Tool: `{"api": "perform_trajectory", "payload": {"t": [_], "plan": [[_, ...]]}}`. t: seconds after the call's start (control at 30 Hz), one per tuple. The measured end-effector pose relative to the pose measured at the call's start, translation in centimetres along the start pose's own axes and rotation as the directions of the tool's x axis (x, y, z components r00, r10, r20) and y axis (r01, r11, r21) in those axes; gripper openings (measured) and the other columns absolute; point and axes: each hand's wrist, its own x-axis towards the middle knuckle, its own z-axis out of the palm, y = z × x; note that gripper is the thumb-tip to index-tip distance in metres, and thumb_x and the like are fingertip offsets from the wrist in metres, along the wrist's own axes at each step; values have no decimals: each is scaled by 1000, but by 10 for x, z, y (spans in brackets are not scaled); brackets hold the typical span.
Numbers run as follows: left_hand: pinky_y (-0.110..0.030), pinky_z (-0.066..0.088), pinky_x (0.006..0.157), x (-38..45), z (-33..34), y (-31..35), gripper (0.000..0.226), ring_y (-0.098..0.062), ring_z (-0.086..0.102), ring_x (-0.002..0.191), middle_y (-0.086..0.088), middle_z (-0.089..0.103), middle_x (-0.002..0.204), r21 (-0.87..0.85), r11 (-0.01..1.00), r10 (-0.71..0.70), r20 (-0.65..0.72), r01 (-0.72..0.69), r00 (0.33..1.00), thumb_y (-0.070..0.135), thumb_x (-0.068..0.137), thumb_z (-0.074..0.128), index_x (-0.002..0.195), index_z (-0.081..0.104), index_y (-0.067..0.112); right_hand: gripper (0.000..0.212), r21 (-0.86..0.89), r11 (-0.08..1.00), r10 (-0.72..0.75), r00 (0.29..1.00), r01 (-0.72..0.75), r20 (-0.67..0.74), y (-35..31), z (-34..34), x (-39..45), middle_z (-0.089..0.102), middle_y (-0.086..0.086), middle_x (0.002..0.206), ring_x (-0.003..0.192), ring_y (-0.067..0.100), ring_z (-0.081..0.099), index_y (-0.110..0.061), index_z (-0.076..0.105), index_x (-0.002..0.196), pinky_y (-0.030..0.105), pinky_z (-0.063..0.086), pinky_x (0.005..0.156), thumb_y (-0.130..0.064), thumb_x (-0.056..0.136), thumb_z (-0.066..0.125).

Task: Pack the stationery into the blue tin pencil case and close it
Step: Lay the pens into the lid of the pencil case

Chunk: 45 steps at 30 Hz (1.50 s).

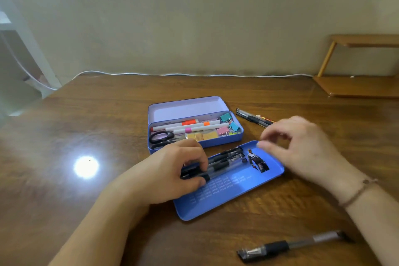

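Left hand: I have my left hand curled down on a bundle of black pens, fingers closed over their near-left ends and pressing them into the blue tray.

Pens under it: they lie side by side, long axis running from my left hand up and to the right, toward the right hand's fingertips.

Blue tray: a shallow blue insert with a printed figure, lying between my two hands, same diagonal as the pens. I judge it to be the tin's upper layer.

Tin base: the blue tin pencil case sits just beyond my left hand, lid hinged open away from me, long axis roughly left to right. Inside I see markers, scissors, binder clips and yellowish blocks; what those are I cannot tell.

Right hand: my right hand hovers over the tray's far-right end, fingers loosely spread and part-curled, holding nothing I can see; it is blurred.

Loose pens, far: more pens lie beyond my right hand, right of the tin, partly hidden by it.

Loose pen, near: one black pen lies on the table below my right forearm, well apart from the tray, tilted up to the right.

Deciding relation: both strays lie on my right, so the right hand is the nearer one, while the left steadies the bundle.
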Motion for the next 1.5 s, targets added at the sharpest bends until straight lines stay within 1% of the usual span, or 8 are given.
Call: {"api": "perform_trajectory", "payload": {"t": [0.17,0.6,0.83,0.93,1.1,1.33,1.4,1.5], "plan": [[-10,43,78,1,0,1,11,-6,55,96,19,53,107,8,1000,-7,4,7,1000,31,82,71,86,61,31,16,-226,905,370,929,-361,-3,39,-8,2,59,-6,86,88,17,44,-32,73,93,31,40,69,-41,80,72],[-17,46,78,1,1,0,9,-6,56,94,17,56,101,16,1000,8,-33,-7,999,37,85,68,86,60,33,17,-295,879,364,927,-375,-94,28,3,7,56,-7,91,89,14,32,-30,74,87,31,35,70,-45,82,68],[-25,51,67,4,4,6,45,-17,60,80,11,61,101,-266,962,-85,-520,-66,850,37,89,62,131,47,44,6,106,979,197,950,-176,-242,0,-21,-2,57,-5,93,96,18,45,-31,66,82,26,31,75,-33,86,62],[-22,48,61,7,7,13,41,-14,60,67,2,66,92,-499,858,-191,-533,-124,824,34,91,60,130,51,39,11,261,964,85,990,-53,-113,-21,-18,-8,56,-15,90,91,8,48,-39,64,77,8,32,74,-43,83,56],[-22,54,53,9,4,24,14,-15,64,53,-9,67,72,-641,703,-227,-611,-307,758,10,81,69,92,65,16,12,343,938,-62,998,47,32,-32,2,-18,56,-19,98,98,7,55,-37,64,82,9,38,76,-48,86,59],[-21,55,54,10,11,45,31,-12,66,51,-7,71,69,-676,614,-151,-608,-408,780,0,62,81,84,61,10,19,357,871,-323,941,336,-98,-58,-4,-23,65,-18,91,90,12,60,-27,71,96,25,45,76,-38,81,72],[-19,54,59,13,17,49,43,-9,66,58,-4,70,73,-673,572,-91,-621,-470,779,-1,60,86,92,60,13,13,481,833,-251,961,275,-115,-64,-4,-26,66,-12,78,73,13,60,-29,72,87,26,46,63,-34,77,77],[-31,55,71,14,24,50,24,-18,67,74,-12,68,81,-685,574,-17,-558,-449,830,23,72,82,88,66,14,16,710,689,-84,989,148,-125,-69,-1,-29,66,-3,67,56,18,60,-29,71,77,33,49,50,-30,67,83]]}}
